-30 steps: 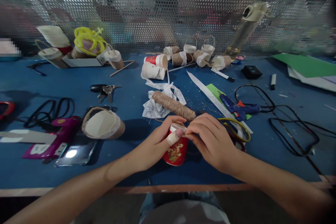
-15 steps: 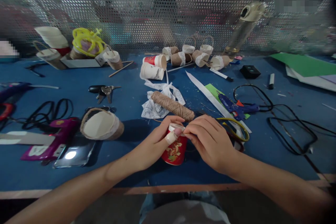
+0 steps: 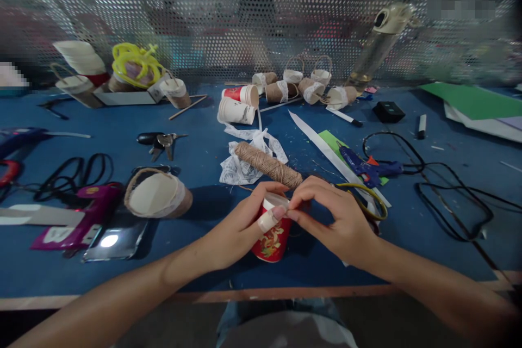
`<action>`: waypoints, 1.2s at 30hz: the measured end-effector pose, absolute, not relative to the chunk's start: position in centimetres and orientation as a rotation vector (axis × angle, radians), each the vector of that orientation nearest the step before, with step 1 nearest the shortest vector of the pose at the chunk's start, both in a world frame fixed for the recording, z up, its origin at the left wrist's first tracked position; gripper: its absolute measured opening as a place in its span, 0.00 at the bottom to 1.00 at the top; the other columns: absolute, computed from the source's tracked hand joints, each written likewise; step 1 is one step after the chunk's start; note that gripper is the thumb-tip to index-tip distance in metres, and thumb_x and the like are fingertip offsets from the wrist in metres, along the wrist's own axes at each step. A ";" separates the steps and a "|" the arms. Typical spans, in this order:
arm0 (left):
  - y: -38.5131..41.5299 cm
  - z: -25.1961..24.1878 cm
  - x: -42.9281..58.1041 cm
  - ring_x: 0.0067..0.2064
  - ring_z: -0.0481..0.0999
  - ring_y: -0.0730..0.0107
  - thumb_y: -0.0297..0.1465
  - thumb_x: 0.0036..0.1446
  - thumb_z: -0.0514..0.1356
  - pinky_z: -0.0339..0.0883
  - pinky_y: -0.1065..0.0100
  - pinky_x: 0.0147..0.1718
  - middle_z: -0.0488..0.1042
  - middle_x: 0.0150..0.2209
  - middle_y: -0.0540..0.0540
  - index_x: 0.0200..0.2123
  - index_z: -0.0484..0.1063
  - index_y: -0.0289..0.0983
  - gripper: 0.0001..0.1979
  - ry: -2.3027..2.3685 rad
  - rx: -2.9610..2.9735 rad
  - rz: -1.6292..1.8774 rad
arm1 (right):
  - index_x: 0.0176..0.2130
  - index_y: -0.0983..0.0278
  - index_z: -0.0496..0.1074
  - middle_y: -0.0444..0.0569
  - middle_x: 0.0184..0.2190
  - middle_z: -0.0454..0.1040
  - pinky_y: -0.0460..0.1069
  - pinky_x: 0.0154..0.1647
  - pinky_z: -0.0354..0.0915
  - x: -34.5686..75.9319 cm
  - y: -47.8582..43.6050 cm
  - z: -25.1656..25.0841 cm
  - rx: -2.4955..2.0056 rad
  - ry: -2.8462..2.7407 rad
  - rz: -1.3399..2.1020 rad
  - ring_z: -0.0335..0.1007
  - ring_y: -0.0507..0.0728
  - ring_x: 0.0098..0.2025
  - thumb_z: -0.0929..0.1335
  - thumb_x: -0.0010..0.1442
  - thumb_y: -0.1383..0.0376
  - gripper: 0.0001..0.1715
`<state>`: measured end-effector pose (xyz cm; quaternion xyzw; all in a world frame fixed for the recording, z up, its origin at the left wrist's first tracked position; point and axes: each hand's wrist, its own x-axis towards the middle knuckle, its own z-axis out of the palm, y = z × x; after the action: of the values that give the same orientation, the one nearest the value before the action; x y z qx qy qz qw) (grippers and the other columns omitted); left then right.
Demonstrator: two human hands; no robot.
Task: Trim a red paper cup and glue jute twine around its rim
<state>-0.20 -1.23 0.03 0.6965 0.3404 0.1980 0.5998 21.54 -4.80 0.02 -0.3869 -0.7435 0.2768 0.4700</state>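
Note:
My left hand is wrapped round a small red paper cup with a gold pattern, held just above the blue table near its front edge. A bandage covers that thumb. My right hand pinches at the cup's white rim with thumb and forefinger, its other fingers curled. What the pinch holds is too small to make out. A spool of brown twine lies just behind the hands on a heap of white lace ribbon. Yellow-handled scissors lie partly hidden under my right hand.
A twine-wrapped cup basket and a phone lie to the left, keys behind them. A blue glue gun with black cable lies right. More cups and finished baskets stand before the perforated metal screen.
My right hand has lifted slightly and its fingers have curled tighter at the cup's rim. The cup has tipped a little. The left hand keeps its grip.

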 end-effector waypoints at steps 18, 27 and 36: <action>-1.2 -0.3 -0.2 0.56 0.75 0.60 0.48 0.74 0.54 0.67 0.60 0.54 0.75 0.56 0.47 0.62 0.62 0.46 0.20 0.816 1.688 0.481 | 0.40 0.61 0.70 0.43 0.36 0.71 0.46 0.40 0.64 21.3 -5.4 0.0 -1.094 -1.863 0.831 0.68 0.50 0.38 0.67 0.71 0.70 0.06; -1.3 -0.1 -0.3 0.54 0.75 0.60 0.47 0.74 0.54 0.67 0.58 0.54 0.75 0.54 0.46 0.62 0.61 0.45 0.20 0.803 1.716 0.483 | 0.38 0.61 0.71 0.42 0.34 0.70 0.46 0.38 0.62 21.2 -5.8 0.4 -1.139 -1.731 1.080 0.66 0.51 0.35 0.67 0.73 0.64 0.08; -1.4 0.1 -0.1 0.54 0.74 0.58 0.49 0.72 0.55 0.69 0.58 0.53 0.74 0.54 0.45 0.62 0.62 0.45 0.22 0.833 1.690 0.481 | 0.36 0.62 0.72 0.42 0.31 0.71 0.46 0.34 0.64 20.9 -5.7 0.4 -1.146 -1.633 1.109 0.66 0.51 0.32 0.69 0.70 0.65 0.08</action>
<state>-0.14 -1.39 0.07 0.7180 0.3541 0.2042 0.5634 20.92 -5.70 0.35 -0.4566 -0.6504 0.4418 0.4163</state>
